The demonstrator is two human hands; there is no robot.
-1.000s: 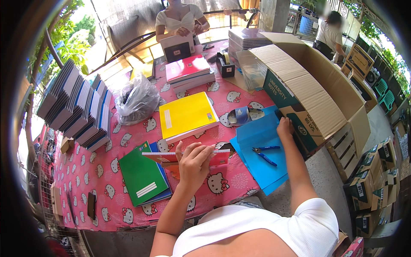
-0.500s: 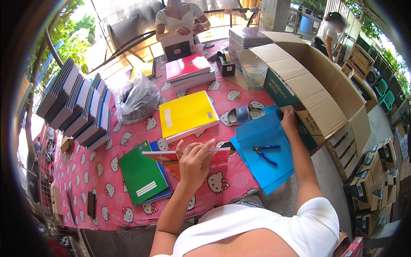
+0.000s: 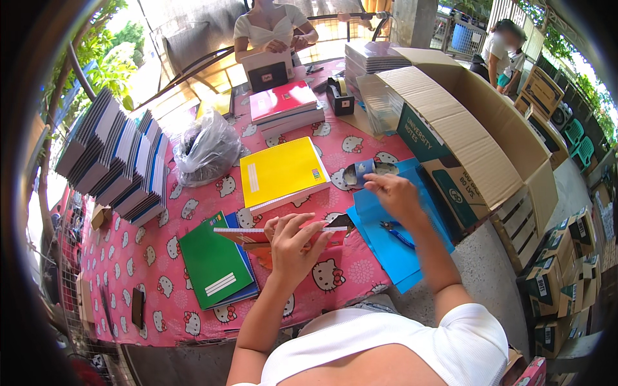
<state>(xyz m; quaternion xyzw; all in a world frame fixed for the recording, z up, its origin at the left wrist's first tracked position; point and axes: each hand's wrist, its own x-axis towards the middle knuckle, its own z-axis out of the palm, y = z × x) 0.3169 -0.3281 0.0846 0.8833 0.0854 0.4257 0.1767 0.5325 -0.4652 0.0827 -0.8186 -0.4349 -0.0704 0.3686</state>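
Note:
My left hand [image 3: 293, 241] steadies a red spiral notebook [image 3: 329, 238] that stands on its edge, fingers bent over its top side. A small black piece [image 3: 340, 220] is by the notebook's right end. Over blue plastic sheets [image 3: 373, 248], my right hand [image 3: 396, 196] is pinched; whatever its fingertips hold is too small to make out. Blue-handled pliers [image 3: 400, 237] lie on the sheets, partly behind my right forearm. Just beyond that hand is a blue patterned roll [image 3: 362, 170]. A green notebook [image 3: 215, 260] lies left of my left hand, on a blue one.
Yellow notebooks [image 3: 283, 170] lie ahead, pink ones [image 3: 283, 103] farther back. Notebook stacks [image 3: 116, 157] and a plastic bag [image 3: 206, 148] stand left. A tape dispenser [image 3: 339, 96] and large open carton [image 3: 463, 122] are right. A co-worker [image 3: 273, 29] sits opposite; another person [image 3: 499, 55] bends behind the carton.
My right hand has moved left from beside the carton to above the blue sheets, near the patterned roll. My left hand stays at the red notebook, its fingers slightly shifted.

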